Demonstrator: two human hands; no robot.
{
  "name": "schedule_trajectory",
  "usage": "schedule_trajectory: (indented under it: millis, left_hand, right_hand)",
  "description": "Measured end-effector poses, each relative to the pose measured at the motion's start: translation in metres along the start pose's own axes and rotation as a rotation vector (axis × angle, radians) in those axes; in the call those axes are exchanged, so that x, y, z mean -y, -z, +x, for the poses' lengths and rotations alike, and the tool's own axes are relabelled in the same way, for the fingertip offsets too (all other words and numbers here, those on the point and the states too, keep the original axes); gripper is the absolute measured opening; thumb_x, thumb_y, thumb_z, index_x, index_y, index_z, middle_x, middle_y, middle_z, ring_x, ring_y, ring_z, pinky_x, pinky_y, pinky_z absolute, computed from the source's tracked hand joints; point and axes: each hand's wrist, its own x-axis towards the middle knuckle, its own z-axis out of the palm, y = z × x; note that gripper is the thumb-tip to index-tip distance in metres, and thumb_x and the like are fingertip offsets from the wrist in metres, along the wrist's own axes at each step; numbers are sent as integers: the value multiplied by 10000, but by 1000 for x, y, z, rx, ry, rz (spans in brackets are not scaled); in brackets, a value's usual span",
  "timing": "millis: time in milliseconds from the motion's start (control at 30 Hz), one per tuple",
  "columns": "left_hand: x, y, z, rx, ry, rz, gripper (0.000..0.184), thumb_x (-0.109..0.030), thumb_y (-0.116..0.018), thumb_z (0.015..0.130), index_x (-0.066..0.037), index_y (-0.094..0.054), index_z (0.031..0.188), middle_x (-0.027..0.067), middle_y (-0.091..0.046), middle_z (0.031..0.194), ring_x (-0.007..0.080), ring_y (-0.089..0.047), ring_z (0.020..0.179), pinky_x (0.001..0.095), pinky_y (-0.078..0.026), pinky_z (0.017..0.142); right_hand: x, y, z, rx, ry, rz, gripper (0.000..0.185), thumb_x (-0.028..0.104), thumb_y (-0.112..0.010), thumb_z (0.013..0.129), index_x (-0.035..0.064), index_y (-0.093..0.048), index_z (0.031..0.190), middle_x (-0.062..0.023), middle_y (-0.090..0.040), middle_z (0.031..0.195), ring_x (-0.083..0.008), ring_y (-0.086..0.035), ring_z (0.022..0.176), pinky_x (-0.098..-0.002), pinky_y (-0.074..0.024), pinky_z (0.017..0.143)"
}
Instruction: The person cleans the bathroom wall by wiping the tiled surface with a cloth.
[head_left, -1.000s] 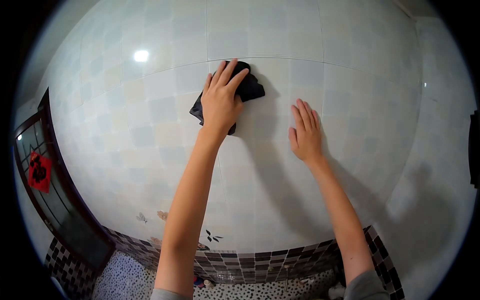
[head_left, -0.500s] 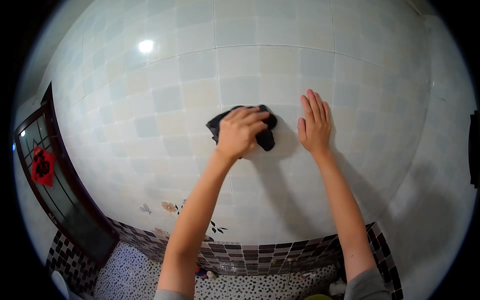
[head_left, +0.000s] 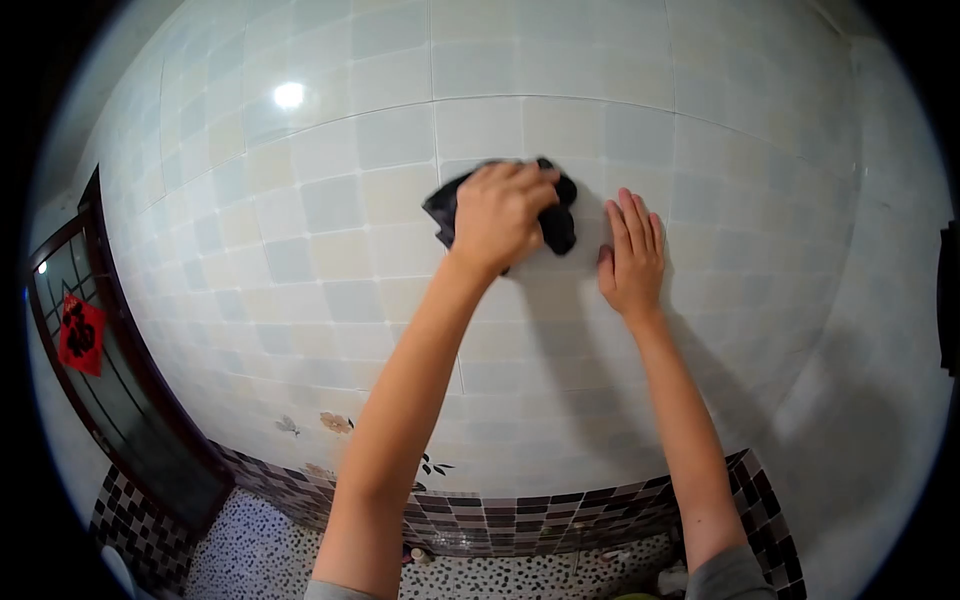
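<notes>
While two forearms (head_left: 420, 370) rise from grey sleeves (head_left: 735, 577) at about 7 and 5 o'clock, the left hand (head_left: 500, 215), close to 12 o'clock of the view, holds a bunched black cloth (head_left: 560, 230) against the tiled wall (head_left: 330, 200); its fingers curl over the cloth, slightly blurred, with cloth showing at the hand's 9 and 3 o'clock. The right hand (head_left: 635, 265), between 2 and 3 o'clock, faces the wall palm-in, near the cloth but apart from it, fingers straight and pressed together. Beyond, a dark mosaic tile band (head_left: 540, 520) runs through 6 o'clock above a pebble-patterned floor (head_left: 260, 545). Farther off, between 8 and 9 o'clock, a brown-framed glass door (head_left: 140, 430) carries a red paper sign (head_left: 82, 335).
</notes>
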Motion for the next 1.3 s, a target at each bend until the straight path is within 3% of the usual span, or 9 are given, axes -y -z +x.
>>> schedule_trajectory:
  millis: [167,300,367,500,633,800,1000,1167,1300]
  left_hand:
    - [-44,6,-100,238,-116,-58,209,-101,-639,650,-129,-754,822,-13,-770,1159,231,-701,1131,395,-534,980]
    - [-61,18,-152,322,-123,-59,178,-111,-661,685,-141,-757,831,-17,-759,1194,211,-689,1169,401,-533,1018]
    - [-52,17,-148,349,-111,-83,224,-69,-664,668,-140,-758,858,-18,-760,1207,215,-696,1155,415,-552,974]
    - [-18,24,-93,183,-5,-45,323,18,-604,634,-124,-764,875,2,-773,1188,266,-708,1101,414,-557,850]
    - [4,14,-21,64,122,42,335,47,-591,632,-103,-765,875,-21,-789,1144,246,-716,1024,391,-555,849]
    - [-13,-15,2,11,-54,55,273,7,-640,662,-116,-768,869,-21,-786,1117,229,-710,1044,389,-555,886]
    - [-58,-30,-55,262,-254,-95,122,-128,-664,745,-108,-756,823,4,-763,1178,241,-680,1153,416,-519,967]
    - [-84,-27,-126,493,-464,-185,170,-204,-716,705,-105,-771,832,18,-754,1213,252,-679,1173,407,-527,1005]
    - [-62,-12,-116,449,-292,-173,216,-150,-708,689,-129,-776,893,1,-742,1260,236,-673,1195,399,-539,963]
  right_hand:
    - [6,2,0,-22,-6,-2,603,128,-570,901,53,-538,1499,-134,-477,1619,-306,-436,1502,-504,-278,1256]
    - [20,12,-13,20,-76,-21,596,130,-562,920,57,-527,1510,-128,-457,1635,-295,-410,1521,-505,-265,1264]
    - [17,12,-23,35,-112,-21,599,129,-554,928,60,-520,1522,-119,-443,1649,-288,-394,1533,-502,-259,1268]
    - [-4,5,-31,60,-47,-14,611,106,-537,932,65,-507,1541,-104,-434,1661,-277,-383,1543,-499,-253,1271]
    - [-6,7,-35,59,-50,6,608,83,-520,932,66,-513,1540,-108,-455,1648,-276,-390,1541,-495,-254,1272]
    - [-9,5,-35,-53,-66,146,594,56,-506,919,50,-540,1512,-122,-480,1626,-306,-441,1507,-492,-300,1253]
    - [-18,9,-36,-70,-7,117,564,0,-481,907,21,-585,1461,-151,-533,1575,-347,-483,1467,-488,-348,1227]
    - [-15,8,-35,-93,-13,122,529,-10,-484,909,18,-627,1418,-160,-572,1536,-352,-514,1439,-484,-373,1212]
    - [-13,11,-35,-83,-19,133,524,-10,-490,906,18,-632,1410,-159,-578,1530,-347,-512,1444,-492,-372,1213]
